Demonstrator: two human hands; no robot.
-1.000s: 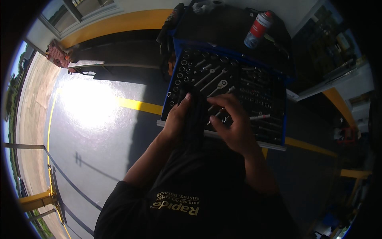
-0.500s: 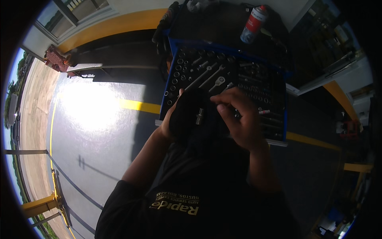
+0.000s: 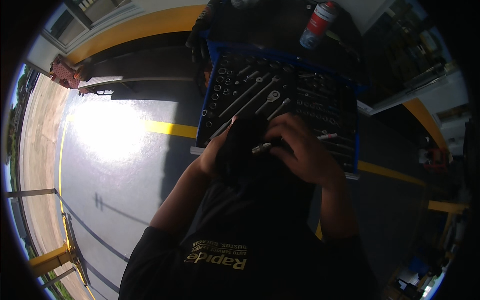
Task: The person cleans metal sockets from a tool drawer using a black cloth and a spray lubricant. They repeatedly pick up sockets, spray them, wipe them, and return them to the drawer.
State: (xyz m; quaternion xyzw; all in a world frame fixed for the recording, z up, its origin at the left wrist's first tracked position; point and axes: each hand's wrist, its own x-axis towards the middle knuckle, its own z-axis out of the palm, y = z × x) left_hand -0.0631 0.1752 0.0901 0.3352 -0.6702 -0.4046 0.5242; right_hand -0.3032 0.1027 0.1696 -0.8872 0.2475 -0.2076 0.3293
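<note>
One small metal socket fitting [image 3: 260, 148] is up before the open tool drawer [image 3: 356, 130], right grip [image 3: 310, 156] pinched nearly closed on its end, left grip [image 3: 214, 154] curled round black cloth [image 3: 237, 147], seemingly mid-wipe, next wanting a steady turn.

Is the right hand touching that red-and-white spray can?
Apart: the head view shows the spray can up on the chest's dark top, with part of the open tool drawer visible between it and the right hand.
</note>
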